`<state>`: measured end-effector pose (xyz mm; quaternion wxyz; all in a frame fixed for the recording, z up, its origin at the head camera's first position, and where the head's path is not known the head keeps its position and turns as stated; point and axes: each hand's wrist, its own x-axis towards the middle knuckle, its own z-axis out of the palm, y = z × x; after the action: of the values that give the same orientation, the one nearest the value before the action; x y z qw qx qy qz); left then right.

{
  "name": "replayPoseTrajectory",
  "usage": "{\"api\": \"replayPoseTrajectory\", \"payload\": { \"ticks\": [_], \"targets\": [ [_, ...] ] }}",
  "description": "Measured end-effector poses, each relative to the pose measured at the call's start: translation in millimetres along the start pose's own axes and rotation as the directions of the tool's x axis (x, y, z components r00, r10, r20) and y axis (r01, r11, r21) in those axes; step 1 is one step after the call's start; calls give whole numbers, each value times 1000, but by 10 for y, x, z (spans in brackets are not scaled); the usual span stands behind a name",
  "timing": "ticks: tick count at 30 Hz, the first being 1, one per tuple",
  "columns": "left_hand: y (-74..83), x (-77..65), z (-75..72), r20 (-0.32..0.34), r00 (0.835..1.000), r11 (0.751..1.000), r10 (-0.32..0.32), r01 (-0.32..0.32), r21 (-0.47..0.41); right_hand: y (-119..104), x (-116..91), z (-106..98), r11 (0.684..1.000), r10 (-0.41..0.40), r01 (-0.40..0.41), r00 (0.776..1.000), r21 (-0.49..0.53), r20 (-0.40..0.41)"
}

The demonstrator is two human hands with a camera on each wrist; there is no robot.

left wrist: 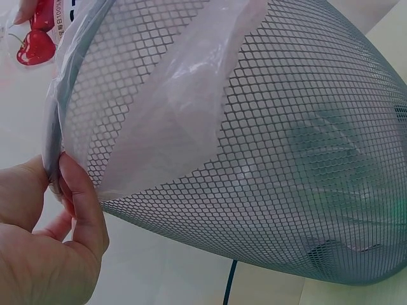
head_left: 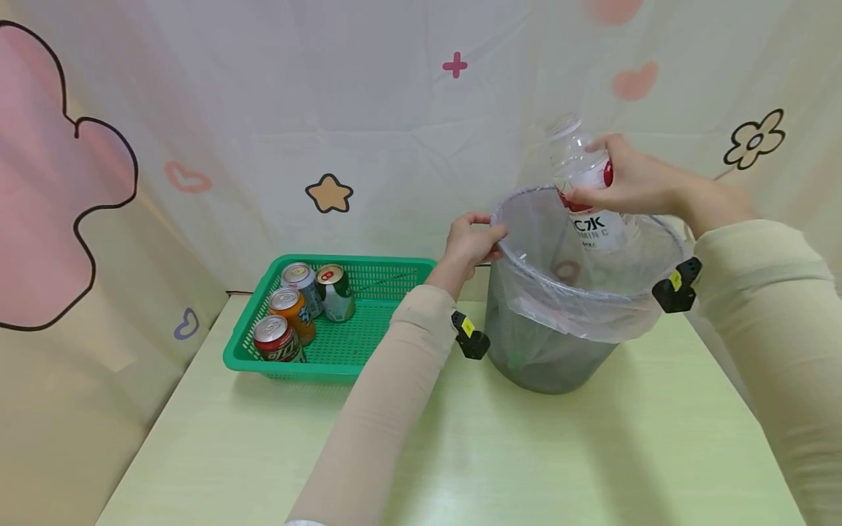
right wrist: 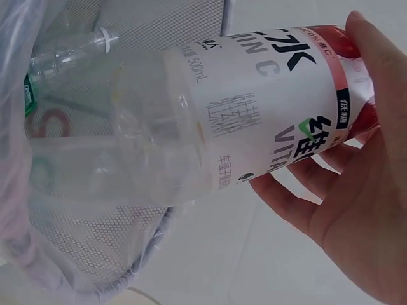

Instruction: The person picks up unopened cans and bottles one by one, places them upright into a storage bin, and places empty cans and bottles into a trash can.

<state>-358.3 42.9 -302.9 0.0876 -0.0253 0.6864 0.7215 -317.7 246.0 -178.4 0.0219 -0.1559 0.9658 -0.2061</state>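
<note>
My right hand (head_left: 634, 175) grips a clear plastic bottle (head_left: 595, 228) with a white and red label, its neck pointing up and to the left. In the head view the bottle's base overlaps the opening of a grey mesh trash bin (head_left: 546, 358) lined with a translucent bag (head_left: 559, 314). With thumb and fingers, my left hand (head_left: 470, 245) pinches the bin's left rim and the bag folded over it. Inside the bin, the right wrist view shows another clear bottle (right wrist: 70, 57) lying at the bottom, with a green label piece (right wrist: 29, 95) near it.
Left of the bin sits a green plastic basket (head_left: 368, 369) on the pale table (head_left: 513, 460). Several drink cans stand at its left side, among them a dark red can (head_left: 279, 340) and an orange can (head_left: 294, 314). A patterned curtain (head_left: 368, 88) hangs behind.
</note>
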Motion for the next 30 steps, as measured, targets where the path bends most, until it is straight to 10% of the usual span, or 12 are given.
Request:
{"api": "replayPoseTrajectory", "payload": {
  "ticks": [30],
  "targets": [
    [7,-14,-9,19,1000,1000,13,-13,10,131,-54,53,1000,13,-14,997,10,78]
  ]
}}
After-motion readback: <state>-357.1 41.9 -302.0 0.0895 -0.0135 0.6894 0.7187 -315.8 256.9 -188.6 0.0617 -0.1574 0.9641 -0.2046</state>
